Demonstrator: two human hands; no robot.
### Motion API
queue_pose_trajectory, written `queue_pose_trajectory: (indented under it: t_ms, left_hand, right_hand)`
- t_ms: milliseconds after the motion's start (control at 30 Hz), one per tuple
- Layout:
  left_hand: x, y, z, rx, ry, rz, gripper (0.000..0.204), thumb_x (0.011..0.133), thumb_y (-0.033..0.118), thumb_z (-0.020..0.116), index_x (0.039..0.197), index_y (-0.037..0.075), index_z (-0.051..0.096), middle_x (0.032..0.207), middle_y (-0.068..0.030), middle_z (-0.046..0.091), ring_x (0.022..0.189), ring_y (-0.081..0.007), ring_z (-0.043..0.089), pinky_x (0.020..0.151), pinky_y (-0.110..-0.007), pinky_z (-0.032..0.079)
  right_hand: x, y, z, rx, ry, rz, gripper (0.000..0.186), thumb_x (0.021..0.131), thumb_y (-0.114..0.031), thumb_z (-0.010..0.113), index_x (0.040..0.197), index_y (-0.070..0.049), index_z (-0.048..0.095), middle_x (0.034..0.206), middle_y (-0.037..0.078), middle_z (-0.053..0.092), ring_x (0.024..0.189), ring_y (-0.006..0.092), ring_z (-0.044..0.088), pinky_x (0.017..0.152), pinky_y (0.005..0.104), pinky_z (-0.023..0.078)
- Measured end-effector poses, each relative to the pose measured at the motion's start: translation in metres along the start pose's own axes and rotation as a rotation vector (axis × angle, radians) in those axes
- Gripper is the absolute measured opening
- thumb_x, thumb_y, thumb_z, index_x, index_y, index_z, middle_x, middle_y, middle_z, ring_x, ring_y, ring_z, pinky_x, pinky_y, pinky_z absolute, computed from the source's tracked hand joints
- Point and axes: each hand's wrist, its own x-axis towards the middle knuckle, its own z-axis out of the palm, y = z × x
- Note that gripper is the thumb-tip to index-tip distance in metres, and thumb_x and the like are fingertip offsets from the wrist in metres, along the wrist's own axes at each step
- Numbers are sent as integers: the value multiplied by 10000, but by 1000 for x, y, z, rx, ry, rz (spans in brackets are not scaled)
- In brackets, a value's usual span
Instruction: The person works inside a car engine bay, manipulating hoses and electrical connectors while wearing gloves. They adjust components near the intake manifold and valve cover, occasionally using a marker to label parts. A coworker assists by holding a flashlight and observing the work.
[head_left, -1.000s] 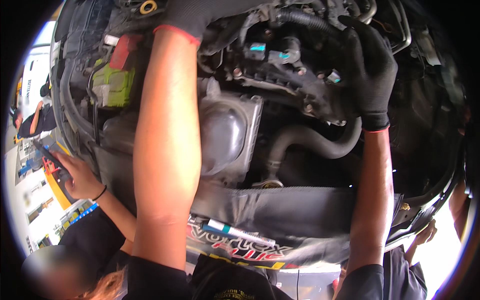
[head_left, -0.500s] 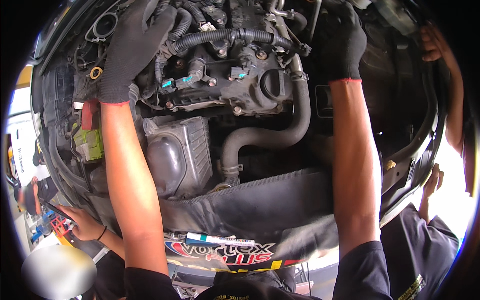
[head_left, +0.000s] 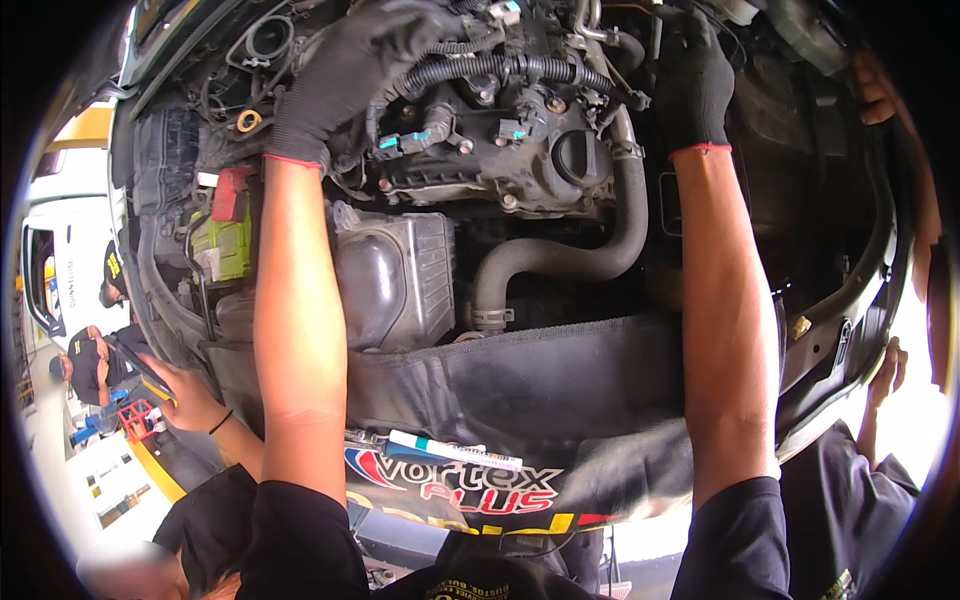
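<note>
My left hand (head_left: 365,75), in a dark knit glove with a red cuff edge, reaches over the left rear of the engine. Its fingers curl together at the corrugated wiring harness (head_left: 480,68) and a thinner branch beside it; what they pinch is hidden. At the far right of the engine, my right hand (head_left: 697,85), gloved alike, is closed close to a thin metal pipe (head_left: 656,35); its grip is hidden. Between them lie the black engine cover (head_left: 480,180), round oil filler cap (head_left: 576,157), connectors with teal marks (head_left: 405,143) and a curved radiator hose (head_left: 560,258).
A black air filter box (head_left: 395,280) sits in front of the engine. On the front fender cover (head_left: 590,390) rests a white marker (head_left: 455,450). Another person's hand (head_left: 185,395) holds a flat device at left; other people's hands (head_left: 888,370) are at the right edge.
The view has shifted, so the engine sits farther right in it. My left hand has moved right along the harness, its fingers now bent over toward the right. My right hand stays near the pipe.
</note>
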Motion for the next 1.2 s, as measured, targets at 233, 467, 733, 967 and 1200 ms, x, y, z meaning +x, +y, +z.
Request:
queue_pose_trajectory:
  t_ms: [233,467,733,967,1200]
  left_hand:
    - [-7,24,-6,-353,-296,-203,460,1178,417,502,1264,49,765,995,-41,776,782,-90,673,732,-253,508]
    - [-24,48,5,184,-188,-38,531,1024,188,604,1551,131,571,1543,-144,552,1464,-302,506,1233,-452,409]
    - [-52,65,6,118,-45,-246,489,891,7,538,1326,71,753,1335,-212,669,1180,-404,689,1067,-449,538]
    - [-49,84,11,-70,-50,-397,353,999,80,567,1298,55,752,1315,-190,679,1255,-335,655,1115,-417,483]
    - [-42,71,18,-14,14,-363,263,1043,127,581,1182,8,770,1122,-135,689,1013,-254,677,941,-377,515]
  right_hand:
    - [2,-16,-6,956,-347,628,286,1086,-298,695,1116,-46,827,818,-53,629,716,36,535,611,215,404]
    - [-23,-85,6,297,-688,-165,403,983,-462,736,993,-61,773,946,178,759,946,414,729,852,533,558]
    - [-7,-104,-11,430,-978,6,406,1010,-397,740,944,4,733,764,217,680,750,391,674,742,478,520]
    - [-1,-101,-14,401,-1007,56,428,988,-403,756,938,22,756,766,217,692,721,353,675,729,464,519]
    - [-8,-102,-10,509,-990,186,438,987,-417,761,941,17,787,718,189,695,661,294,661,703,441,524]
